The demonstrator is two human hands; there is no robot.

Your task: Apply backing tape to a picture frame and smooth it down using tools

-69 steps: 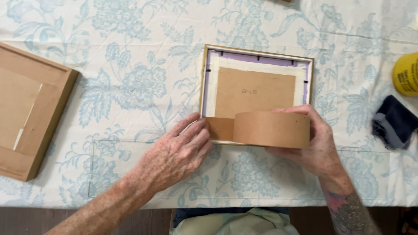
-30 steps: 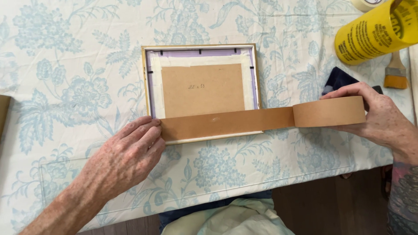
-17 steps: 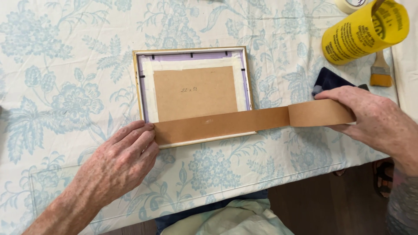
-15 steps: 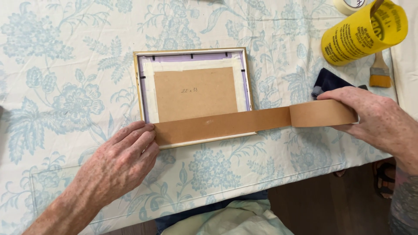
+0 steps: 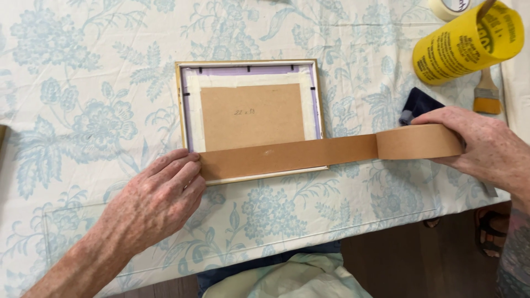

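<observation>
At 7 o'clock, nearest the camera, the left hand (image 5: 152, 201) is lying flat, fingers pressing the tape (image 5: 287, 156) end onto the frame (image 5: 249, 118)'s lower left corner. Toward 3 o'clock, the right hand (image 5: 486, 149) is gripping the tape roll (image 5: 419, 141), strip stretched across the frame's lower edge. Risk: uneven pull could be skewing the strip, wrinkling it, or overhanging the tablecloth (image 5: 83, 83). At 1 o'clock, a yellow can (image 5: 466, 43) is lying.

Left hand (image 5: 157, 198) pins brown tape (image 5: 287, 157) on frame (image 5: 248, 66); right hand (image 5: 480, 149) holds roll (image 5: 419, 142).
</observation>
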